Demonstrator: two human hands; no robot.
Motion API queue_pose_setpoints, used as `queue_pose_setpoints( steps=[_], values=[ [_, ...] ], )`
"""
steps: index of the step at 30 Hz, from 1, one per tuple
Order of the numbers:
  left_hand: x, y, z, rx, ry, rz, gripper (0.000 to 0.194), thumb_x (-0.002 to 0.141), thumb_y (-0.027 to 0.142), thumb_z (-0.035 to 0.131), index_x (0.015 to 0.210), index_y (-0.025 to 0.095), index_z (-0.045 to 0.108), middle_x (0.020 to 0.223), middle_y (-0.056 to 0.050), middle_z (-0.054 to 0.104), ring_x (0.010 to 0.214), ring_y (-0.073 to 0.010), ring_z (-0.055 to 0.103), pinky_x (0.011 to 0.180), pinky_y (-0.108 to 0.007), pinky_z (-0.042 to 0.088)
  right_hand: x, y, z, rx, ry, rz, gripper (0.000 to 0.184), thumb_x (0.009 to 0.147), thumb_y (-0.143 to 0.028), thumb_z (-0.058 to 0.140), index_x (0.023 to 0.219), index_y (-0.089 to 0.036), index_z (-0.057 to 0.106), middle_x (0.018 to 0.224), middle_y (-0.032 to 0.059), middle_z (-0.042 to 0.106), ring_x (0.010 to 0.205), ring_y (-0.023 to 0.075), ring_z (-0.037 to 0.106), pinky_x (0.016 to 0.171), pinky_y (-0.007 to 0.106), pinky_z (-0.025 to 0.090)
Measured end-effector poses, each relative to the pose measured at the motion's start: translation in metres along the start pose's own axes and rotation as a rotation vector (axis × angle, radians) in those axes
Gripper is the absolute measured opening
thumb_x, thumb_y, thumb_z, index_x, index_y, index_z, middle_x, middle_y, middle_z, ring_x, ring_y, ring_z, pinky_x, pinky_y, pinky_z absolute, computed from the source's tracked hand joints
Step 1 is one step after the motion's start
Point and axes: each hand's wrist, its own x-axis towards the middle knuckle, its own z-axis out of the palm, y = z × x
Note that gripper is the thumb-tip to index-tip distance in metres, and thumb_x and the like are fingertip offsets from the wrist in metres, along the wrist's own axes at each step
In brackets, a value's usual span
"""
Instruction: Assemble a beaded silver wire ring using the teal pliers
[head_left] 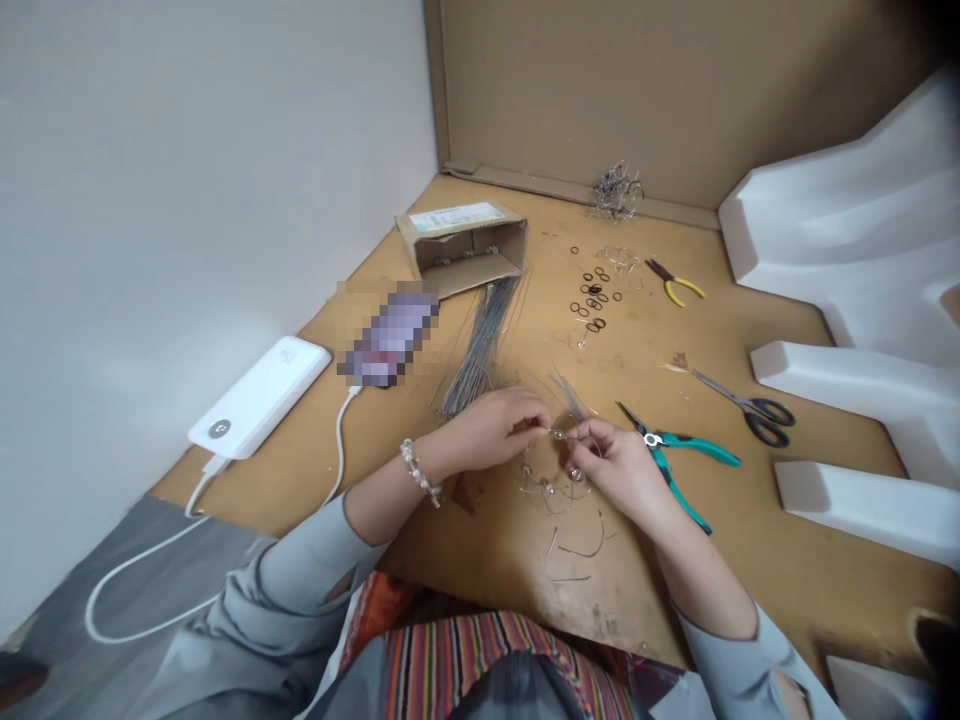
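Note:
My left hand (506, 428) and my right hand (611, 458) meet over the front middle of the table, fingers pinched. Between their fingertips is a clear bead (558, 434) on thin wire. More of the beaded wire (550, 489) hangs in a loop below my hands, with several clear beads on it. Beyond my left hand lies a bundle of straight grey wires (480, 345). Just right of my right hand rest the green-handled pliers (664, 441), their jaws pointing away to the left. Short bits of cut wire (589, 548) lie nearer to me.
Left are a white power bank (259, 398), a cable and a blurred phone (390, 340). An open cardboard box (465, 245) stands behind. Black rings (594, 290), yellow-handled pliers (675, 283), scissors (750, 408) and a wire tangle (617, 192) lie farther off. White foam (847, 220) borders the right.

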Motion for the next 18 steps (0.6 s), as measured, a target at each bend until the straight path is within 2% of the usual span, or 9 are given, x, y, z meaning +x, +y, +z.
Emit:
queue_pose_setpoints(
  steps=[5, 10, 15, 18],
  values=[
    [0.000, -0.001, 0.002, -0.171, 0.073, -0.152, 0.010, 0.087, 0.021, 0.054, 0.083, 0.016, 0.061, 0.079, -0.001, 0.061, 0.075, -0.0124, 0.054, 0.071, -0.025, 0.041, -0.002, -0.001, 0.001, 0.069, -0.028, 0.018, 0.007, 0.075, -0.021, 0.052, 0.080, -0.022, 0.057, 0.058, -0.0054, 0.064, 0.048, 0.0114, 0.059, 0.052, 0.023, 0.047],
    [0.001, 0.001, 0.009, -0.281, 0.200, -0.156, 0.011, 0.088, 0.024, 0.051, 0.081, 0.015, 0.054, 0.088, -0.004, 0.058, 0.082, -0.0137, 0.053, 0.074, -0.027, 0.042, -0.003, -0.004, -0.001, 0.112, -0.065, -0.041, 0.010, 0.082, -0.029, 0.053, 0.086, -0.021, 0.058, 0.063, -0.0034, 0.065, 0.048, 0.0106, 0.059, 0.054, 0.024, 0.048],
    [0.002, 0.004, 0.017, -0.635, 0.166, -0.211, 0.018, 0.092, 0.031, 0.044, 0.087, 0.015, 0.049, 0.090, -0.006, 0.060, 0.073, -0.0107, 0.057, 0.070, -0.027, 0.045, -0.004, -0.012, -0.001, 0.215, -0.140, -0.096, 0.020, 0.086, -0.039, 0.054, 0.086, -0.019, 0.059, 0.069, -0.0002, 0.065, 0.053, 0.0106, 0.059, 0.059, 0.026, 0.049],
    [0.002, 0.006, 0.018, -0.733, 0.185, -0.247, 0.020, 0.091, 0.033, 0.047, 0.085, 0.015, 0.047, 0.090, -0.006, 0.061, 0.067, -0.0081, 0.056, 0.065, -0.024, 0.044, -0.003, -0.014, 0.000, 0.248, -0.159, -0.094, 0.022, 0.085, -0.040, 0.055, 0.083, -0.019, 0.060, 0.070, 0.0007, 0.065, 0.056, 0.0107, 0.059, 0.060, 0.026, 0.050]
  ],
)
